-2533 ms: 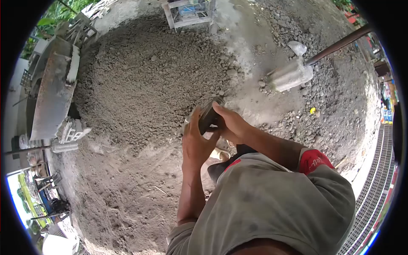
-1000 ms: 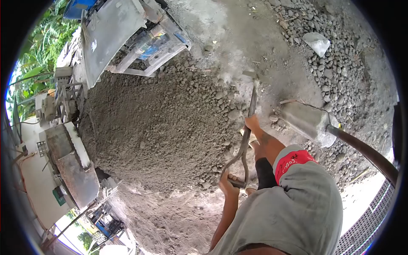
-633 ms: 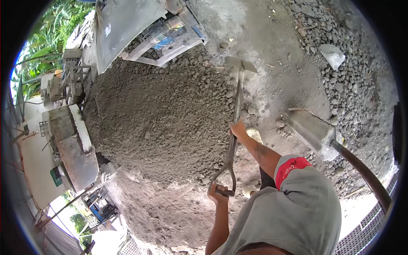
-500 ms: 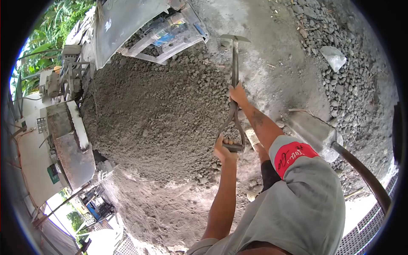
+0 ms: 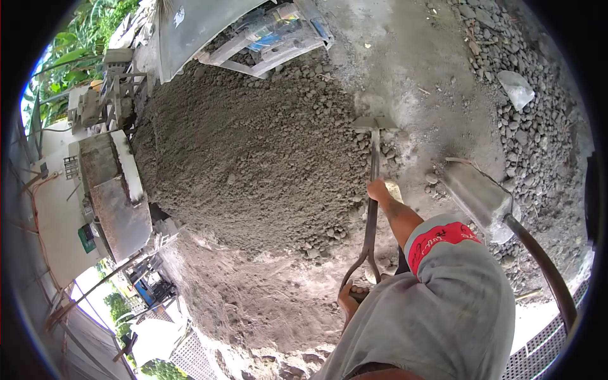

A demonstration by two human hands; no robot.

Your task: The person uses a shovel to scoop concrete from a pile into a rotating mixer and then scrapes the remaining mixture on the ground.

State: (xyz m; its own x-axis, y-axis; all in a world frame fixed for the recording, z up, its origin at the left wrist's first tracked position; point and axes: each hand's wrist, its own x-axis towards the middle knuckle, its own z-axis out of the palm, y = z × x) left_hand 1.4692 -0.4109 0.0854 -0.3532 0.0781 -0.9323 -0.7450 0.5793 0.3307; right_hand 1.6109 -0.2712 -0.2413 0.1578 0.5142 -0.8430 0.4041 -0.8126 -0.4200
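We saw the shovel (image 5: 370, 235) drawn nearer than half a second earlier, the left hand (image 5: 348, 300) clamped round its rear end and the right hand (image 5: 379, 189) round its middle, which we judged brought its blade (image 5: 375, 123) back to the gravel mound's (image 5: 253, 152) right edge.

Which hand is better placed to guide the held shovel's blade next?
Probably the right hand: it grips the shaft nearer the blade, while the left hand holds the handle at the far end.
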